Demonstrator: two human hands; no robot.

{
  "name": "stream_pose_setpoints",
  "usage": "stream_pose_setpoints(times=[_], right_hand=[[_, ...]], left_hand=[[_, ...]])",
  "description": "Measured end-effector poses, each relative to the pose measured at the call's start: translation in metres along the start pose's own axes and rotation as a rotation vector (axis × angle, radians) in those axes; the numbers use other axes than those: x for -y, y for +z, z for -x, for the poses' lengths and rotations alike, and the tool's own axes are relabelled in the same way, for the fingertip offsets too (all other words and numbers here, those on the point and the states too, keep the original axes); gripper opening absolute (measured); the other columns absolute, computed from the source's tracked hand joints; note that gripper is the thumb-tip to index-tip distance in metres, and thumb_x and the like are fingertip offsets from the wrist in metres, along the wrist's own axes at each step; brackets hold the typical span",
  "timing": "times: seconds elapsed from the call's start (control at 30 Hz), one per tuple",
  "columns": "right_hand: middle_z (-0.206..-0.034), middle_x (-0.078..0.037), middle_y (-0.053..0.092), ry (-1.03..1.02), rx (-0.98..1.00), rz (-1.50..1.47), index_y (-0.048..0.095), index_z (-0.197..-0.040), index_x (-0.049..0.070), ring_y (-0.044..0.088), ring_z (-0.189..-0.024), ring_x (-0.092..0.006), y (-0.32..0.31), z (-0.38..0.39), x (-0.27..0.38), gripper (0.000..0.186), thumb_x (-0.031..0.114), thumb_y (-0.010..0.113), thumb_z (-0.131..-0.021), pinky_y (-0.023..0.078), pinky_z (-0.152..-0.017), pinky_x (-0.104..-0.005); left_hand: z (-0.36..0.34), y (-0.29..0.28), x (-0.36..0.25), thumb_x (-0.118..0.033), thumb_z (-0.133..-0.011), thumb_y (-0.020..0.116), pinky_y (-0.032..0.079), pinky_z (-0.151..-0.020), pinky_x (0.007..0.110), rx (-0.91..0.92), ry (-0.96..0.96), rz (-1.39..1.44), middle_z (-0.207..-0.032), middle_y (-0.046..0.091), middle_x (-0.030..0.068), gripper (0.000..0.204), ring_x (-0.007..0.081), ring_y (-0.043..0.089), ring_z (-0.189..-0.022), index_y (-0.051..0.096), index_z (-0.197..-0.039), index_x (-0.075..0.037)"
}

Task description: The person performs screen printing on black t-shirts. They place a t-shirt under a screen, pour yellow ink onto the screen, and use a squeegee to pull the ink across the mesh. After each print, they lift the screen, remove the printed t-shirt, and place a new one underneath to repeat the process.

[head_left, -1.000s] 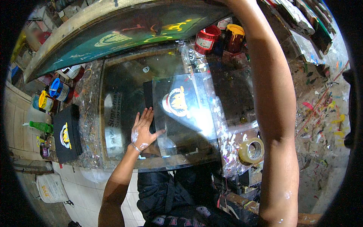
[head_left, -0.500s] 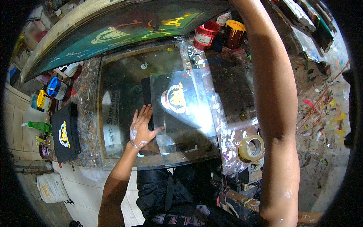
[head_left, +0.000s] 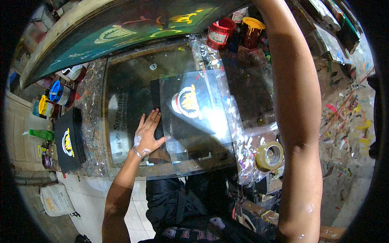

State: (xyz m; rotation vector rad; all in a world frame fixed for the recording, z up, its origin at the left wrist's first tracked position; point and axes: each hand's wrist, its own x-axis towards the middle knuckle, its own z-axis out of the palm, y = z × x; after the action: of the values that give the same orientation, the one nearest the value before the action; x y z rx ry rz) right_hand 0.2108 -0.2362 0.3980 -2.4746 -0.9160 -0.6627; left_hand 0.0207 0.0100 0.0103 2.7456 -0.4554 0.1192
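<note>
My left hand [head_left: 147,135] lies flat with its fingers spread, at the left edge of a black piece [head_left: 155,97] on the glass-topped table [head_left: 133,81]. Its thumb reaches the edge of a clear sheet [head_left: 174,133] that covers most of the black piece. Through the sheet shows a white, red and yellow emblem [head_left: 187,103]. A printing screen [head_left: 89,50] with a wooden frame stands tilted up at the far side. My right arm [head_left: 296,101] stretches toward the screen's right end, its hand beyond the upper edge of the picture.
A stack of black pieces [head_left: 73,141] with a similar emblem lies at left. Paint tubs stand behind it, including a blue one [head_left: 60,94]. Red [head_left: 219,34] and yellow-rimmed [head_left: 252,34] tubs sit at the back. A tape roll [head_left: 269,156] rests on the paint-spattered right side.
My left hand has shifted slightly left, drawing its thumb back toward the clear sheet's edge. The raised screen appears a little higher in the picture, and the view has moved slightly.
</note>
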Motion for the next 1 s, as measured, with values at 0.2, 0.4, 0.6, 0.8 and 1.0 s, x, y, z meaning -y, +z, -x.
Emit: stream_pose_setpoints(times=[0.2,0.4,0.6,0.8,1.0], right_hand=[[-0.068,-0.030,0.067,-0.033,-0.076,0.025,0.069,-0.073,-0.013,0.069,-0.067,-0.0378,0.0047,-0.0011,-0.0015,0.072,0.055,0.057,-0.094,0.055,-0.073,-0.0474],[-0.069,-0.030,0.067,-0.070,-0.012,-0.045,0.069,-0.073,-0.013,0.069,-0.067,-0.0395,-0.0004,0.0023,-0.0036,0.072,0.055,0.056,-0.095,0.056,-0.074,-0.0483],[-0.068,-0.028,0.067,-0.052,-0.035,0.024,0.069,-0.072,-0.012,0.069,-0.066,-0.0369,0.0035,-0.0007,-0.0015,0.072,0.055,0.056,-0.096,0.056,-0.073,-0.0468],[-0.067,-0.028,0.067,-0.009,-0.006,0.019,0.069,-0.071,-0.012,0.069,-0.067,-0.0373,0.0026,0.0002,-0.0019,0.074,0.056,0.055,-0.097,0.056,-0.074,-0.0473],[-0.066,-0.028,0.066,-0.015,0.012,0.032,0.068,-0.071,-0.012,0.069,-0.066,-0.0371,0.0014,0.0009,-0.0029,0.075,0.056,0.054,-0.097,0.056,-0.073,-0.0475]], left_hand=[[0.0013,0.0035,-0.0006,-0.064,-0.080,0.073,0.022,-0.125,0.054,0.001,-0.008,0.003,-0.160,0.041,0.0205,0.102,0.0324,0.035,-0.152,0.045,-0.151,0.003],[0.0022,0.0044,-0.0010,-0.065,-0.080,0.072,0.022,-0.125,0.054,-0.010,-0.007,-0.005,-0.159,0.042,0.0211,0.101,0.0325,0.036,-0.152,0.046,-0.150,0.003],[0.0021,0.0056,0.0001,-0.065,-0.082,0.071,0.022,-0.126,0.053,-0.005,-0.010,-0.037,-0.161,0.041,0.0195,0.101,0.0308,0.035,-0.152,0.044,-0.151,0.003],[0.0010,0.0053,-0.0038,-0.065,-0.082,0.071,0.021,-0.126,0.053,0.007,-0.014,-0.042,-0.162,0.040,0.0186,0.101,0.0305,0.034,-0.153,0.043,-0.152,0.002],[0.0051,0.0029,0.0017,-0.053,-0.088,0.069,0.022,-0.126,0.052,-0.024,-0.014,-0.014,-0.161,0.040,0.0207,0.086,0.0330,0.033,-0.153,0.047,-0.149,0.004]])
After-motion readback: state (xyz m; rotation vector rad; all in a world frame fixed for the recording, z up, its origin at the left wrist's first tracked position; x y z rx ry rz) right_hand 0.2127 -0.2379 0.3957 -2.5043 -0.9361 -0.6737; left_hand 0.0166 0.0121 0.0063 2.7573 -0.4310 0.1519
